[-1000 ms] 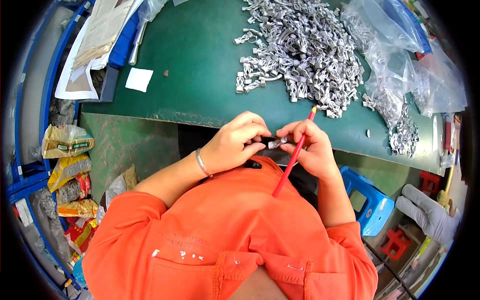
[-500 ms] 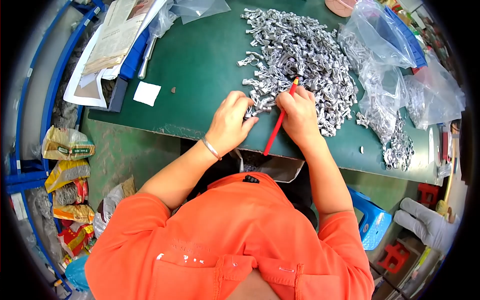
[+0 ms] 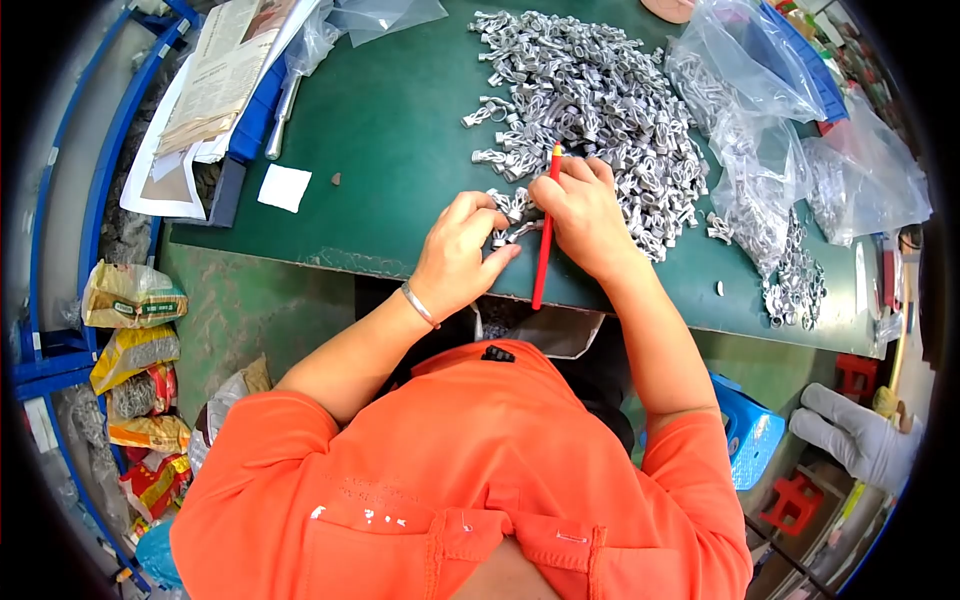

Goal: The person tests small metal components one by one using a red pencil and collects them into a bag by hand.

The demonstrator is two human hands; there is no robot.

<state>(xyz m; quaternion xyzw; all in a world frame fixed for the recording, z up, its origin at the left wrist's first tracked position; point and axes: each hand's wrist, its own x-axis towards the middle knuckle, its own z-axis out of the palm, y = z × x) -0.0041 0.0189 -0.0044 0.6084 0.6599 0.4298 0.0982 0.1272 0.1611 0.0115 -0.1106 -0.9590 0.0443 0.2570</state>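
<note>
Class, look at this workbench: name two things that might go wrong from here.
The small metal pieces lying by the plastic bag sit near the table's front edge, so a nudge might drop some. The red pencil in the right hand might catch pieces in the pile and scatter them.

- The right hand [image 3: 583, 212], around a slim red pencil [image 3: 545, 240], hides its fingertips, so any part pinched there cannot be told.
- Grey looped metal fittings [image 3: 610, 110] bury one another.
- Printing on the folded beige newspaper [image 3: 222, 70] is too small to read.
- The pinkish round object [image 3: 668, 8] is cut off beyond the green counter's [image 3: 390, 130] far side.
- An orange sleeve [image 3: 690, 455] partly hides the blue plastic stool [image 3: 752, 430].
</note>
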